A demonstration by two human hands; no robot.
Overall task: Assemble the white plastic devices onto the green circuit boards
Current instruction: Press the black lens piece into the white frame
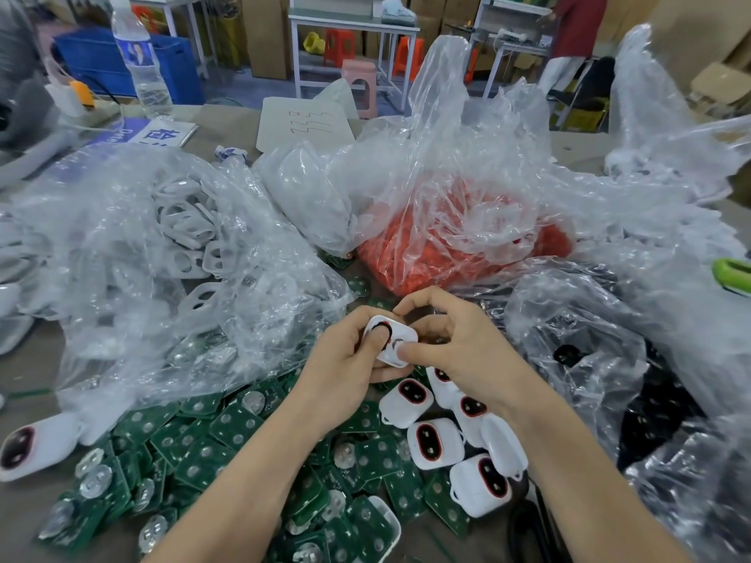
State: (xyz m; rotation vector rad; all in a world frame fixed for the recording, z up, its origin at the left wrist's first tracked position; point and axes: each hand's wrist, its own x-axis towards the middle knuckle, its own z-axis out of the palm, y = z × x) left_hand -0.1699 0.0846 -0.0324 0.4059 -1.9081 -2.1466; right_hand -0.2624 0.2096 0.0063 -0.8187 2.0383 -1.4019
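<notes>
Nearer than our grip, the green circuit boards [235,430] lie heaped under our forearms. Just beneath the right wrist sits a cluster of finished white devices [433,442] showing red-ringed black buttons. At the grip itself, our left hand [341,359] and right hand [459,343] both clamp one white plastic device [408,333], held above the pile. The left thumb presses on its red-ringed button and the right thumb on its near edge. Whether a board already sits inside we cannot tell, since our fingers hide the underside. We judge this to be a press-fit, so we should squeeze evenly from both sides, keep the shell level and check that the ring seats flush. Beyond the grip lies a bag of red parts [447,249], and beyond it to the left a bag of white shells [187,237].
</notes>
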